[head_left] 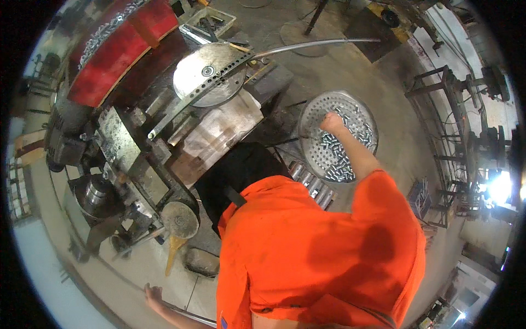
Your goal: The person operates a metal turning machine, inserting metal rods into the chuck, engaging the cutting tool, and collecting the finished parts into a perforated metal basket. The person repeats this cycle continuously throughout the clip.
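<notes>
My right hand (331, 123), fingers curled closed, is over the upper part of a round perforated metal tray (311, 118). Whatever it may hold is hidden. Several small shiny metal sleeves (341, 164) lie loose in the tray, mostly along its right and near side. At the lower left, my left hand (154, 296) is closed around a long thin metal rod (189, 314), which passes through it; the fingers show only small and partly. Between my hands, to the left of the tray, stands a greasy machine with a round metal disc (192, 74) and a perforated flat bar (200, 90).
A red bin (118, 68) full of small metal parts is at the upper left. A curved metal bar (318, 46) juts right from the machine. A box of tools (211, 23) sits behind. Thick metal cylinders (309, 183) lie beside the tray. Metal racks (444, 90) line the right side.
</notes>
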Demonstrator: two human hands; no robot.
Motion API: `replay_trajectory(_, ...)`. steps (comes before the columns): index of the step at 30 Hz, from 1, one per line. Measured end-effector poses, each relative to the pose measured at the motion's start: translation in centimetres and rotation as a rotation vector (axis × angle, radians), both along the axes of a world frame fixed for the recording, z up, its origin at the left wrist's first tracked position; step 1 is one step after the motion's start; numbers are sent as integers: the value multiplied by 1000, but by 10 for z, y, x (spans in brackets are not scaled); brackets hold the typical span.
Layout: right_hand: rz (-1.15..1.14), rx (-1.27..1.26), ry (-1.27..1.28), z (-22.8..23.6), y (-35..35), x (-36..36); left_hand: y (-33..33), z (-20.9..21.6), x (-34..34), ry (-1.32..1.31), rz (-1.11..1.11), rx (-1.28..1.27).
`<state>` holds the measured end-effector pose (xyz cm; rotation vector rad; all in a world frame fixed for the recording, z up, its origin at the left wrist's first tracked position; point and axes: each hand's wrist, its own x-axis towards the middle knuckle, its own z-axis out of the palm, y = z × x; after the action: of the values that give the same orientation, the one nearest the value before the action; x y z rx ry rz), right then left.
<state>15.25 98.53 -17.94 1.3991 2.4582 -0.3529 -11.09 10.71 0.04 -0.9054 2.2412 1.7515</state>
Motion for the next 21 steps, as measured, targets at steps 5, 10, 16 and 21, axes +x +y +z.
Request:
replay_trajectory(5,-119,7,-19,-4,-8,-26,-14,-1,-6,39,-43,32)
replay_trajectory(10,93,-5,-81,-49,21,-4,8,6,-13,4,-65,21)
replay_trajectory(16,494,402,24,-11,10,-5,63,20,13,83,91,-152)
replay_trajectory(21,523,134,786,127,-61,-116,42,22,18,147,-34,-74)
